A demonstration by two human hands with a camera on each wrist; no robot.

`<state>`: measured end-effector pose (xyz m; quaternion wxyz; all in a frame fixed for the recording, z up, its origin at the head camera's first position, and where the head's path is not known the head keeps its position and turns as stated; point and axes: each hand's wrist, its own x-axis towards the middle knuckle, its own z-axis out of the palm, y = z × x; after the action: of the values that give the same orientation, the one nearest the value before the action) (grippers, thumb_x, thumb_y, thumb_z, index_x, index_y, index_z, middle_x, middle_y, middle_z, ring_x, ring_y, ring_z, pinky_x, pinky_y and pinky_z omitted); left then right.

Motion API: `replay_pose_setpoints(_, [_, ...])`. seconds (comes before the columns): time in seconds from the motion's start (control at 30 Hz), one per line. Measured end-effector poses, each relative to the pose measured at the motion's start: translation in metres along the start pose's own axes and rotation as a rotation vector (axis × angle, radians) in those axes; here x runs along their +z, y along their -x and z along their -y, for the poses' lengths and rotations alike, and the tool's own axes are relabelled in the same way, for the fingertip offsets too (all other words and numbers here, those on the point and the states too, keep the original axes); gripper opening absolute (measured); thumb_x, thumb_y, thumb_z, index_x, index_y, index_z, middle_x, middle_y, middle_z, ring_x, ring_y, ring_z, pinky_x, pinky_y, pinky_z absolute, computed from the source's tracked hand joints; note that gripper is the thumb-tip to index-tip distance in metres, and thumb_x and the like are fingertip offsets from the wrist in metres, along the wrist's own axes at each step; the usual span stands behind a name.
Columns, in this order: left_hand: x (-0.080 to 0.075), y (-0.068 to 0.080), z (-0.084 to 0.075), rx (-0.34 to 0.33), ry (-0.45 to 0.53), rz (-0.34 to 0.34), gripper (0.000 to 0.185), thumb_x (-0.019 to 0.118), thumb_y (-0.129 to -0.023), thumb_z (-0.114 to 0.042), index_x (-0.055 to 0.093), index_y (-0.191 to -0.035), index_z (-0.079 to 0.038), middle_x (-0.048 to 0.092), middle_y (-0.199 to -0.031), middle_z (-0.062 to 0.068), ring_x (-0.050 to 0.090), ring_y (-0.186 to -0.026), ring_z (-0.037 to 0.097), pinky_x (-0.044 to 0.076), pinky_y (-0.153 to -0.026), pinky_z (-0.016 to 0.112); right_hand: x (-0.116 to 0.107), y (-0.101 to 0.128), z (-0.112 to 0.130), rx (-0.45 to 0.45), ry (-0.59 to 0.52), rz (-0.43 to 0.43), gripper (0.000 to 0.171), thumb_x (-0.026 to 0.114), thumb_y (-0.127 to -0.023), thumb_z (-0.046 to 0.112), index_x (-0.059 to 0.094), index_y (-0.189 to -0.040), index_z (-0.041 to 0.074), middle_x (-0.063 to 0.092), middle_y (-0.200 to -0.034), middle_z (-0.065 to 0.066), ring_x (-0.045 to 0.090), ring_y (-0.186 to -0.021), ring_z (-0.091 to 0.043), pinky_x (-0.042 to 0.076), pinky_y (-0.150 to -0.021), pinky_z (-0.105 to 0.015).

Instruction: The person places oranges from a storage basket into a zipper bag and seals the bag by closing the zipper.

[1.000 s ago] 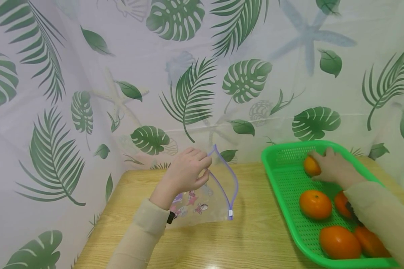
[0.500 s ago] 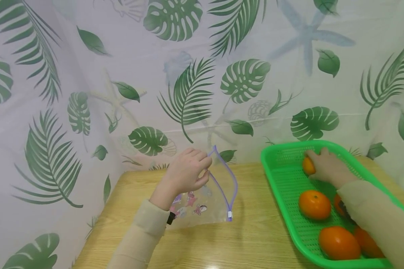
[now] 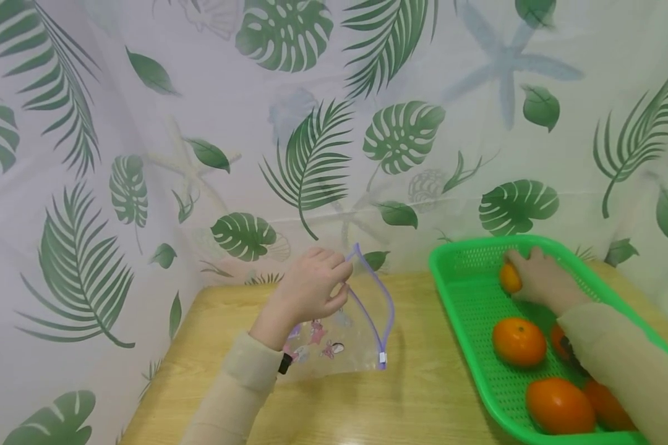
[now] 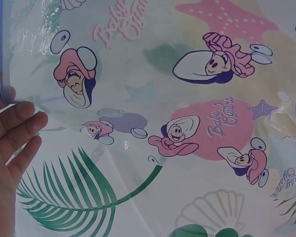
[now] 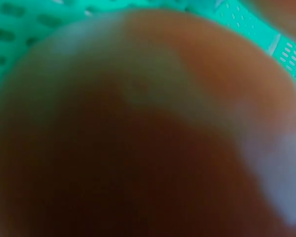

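Observation:
My left hand pinches the purple zip edge of a clear zip bag, holding it up with its mouth spread apart. Pink cartoon prints cover the bag, and a white slider sits at its right end. In the left wrist view the fingers curl at the bag's edge. At the far end of a green basket, my right hand grips a small orange fruit, a mandarin, its far side hidden by the fingers. A large blurred orange fruit fills the right wrist view.
Several more orange fruits lie in the basket, among them one in the middle and one near the front. My right forearm covers part of others. The wooden table meets a leaf-printed curtain behind.
My right hand has shifted slightly left with its fingers round the mandarin, which shows less than before. My left hand and the bag stay nearly still.

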<state>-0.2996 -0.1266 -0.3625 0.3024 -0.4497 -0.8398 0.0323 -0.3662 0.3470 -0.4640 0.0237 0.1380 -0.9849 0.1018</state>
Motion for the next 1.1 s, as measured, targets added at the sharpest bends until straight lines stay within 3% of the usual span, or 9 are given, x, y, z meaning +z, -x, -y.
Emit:
replay_pose_setpoints(0.47, [0.001,-0.002,-0.002,-0.006,-0.009,-0.008,0.012,0.068,-0.089,-0.019,0.056,-0.086,-0.017,0.054,-0.077,-0.005,0.053,-0.072,0.013,0.054,-0.087,0.031,-0.008,0.004,0.006,-0.012,0.008,0.0,0.083,0.091,-0.069,0.014,0.047,-0.139,0.001,0.048,-0.115,-0.045,0.057,-0.099,-0.06,0.057,-0.072,-0.068])
replay_pose_setpoints(0.8, [0.004,-0.001,-0.004,-0.008,-0.005,0.007,0.01,0.067,-0.09,-0.019,0.058,-0.088,-0.016,0.055,-0.078,-0.005,0.051,-0.072,0.012,0.051,-0.084,0.031,-0.011,0.004,0.017,-0.061,0.011,-0.032,0.083,0.09,-0.065,0.016,0.052,-0.138,0.005,0.052,-0.113,-0.04,0.058,-0.095,-0.051,0.057,-0.067,-0.06])
replay_pose_setpoints(1.1, [0.003,-0.001,-0.005,-0.019,0.028,0.004,0.013,0.071,-0.089,-0.016,0.058,-0.086,-0.016,0.057,-0.078,-0.005,0.055,-0.074,0.014,0.05,-0.081,0.032,-0.021,0.006,0.031,-0.103,0.017,-0.027,0.08,0.089,-0.068,0.015,0.057,-0.14,0.008,0.053,-0.113,-0.036,0.059,-0.094,-0.045,0.055,-0.061,-0.048])
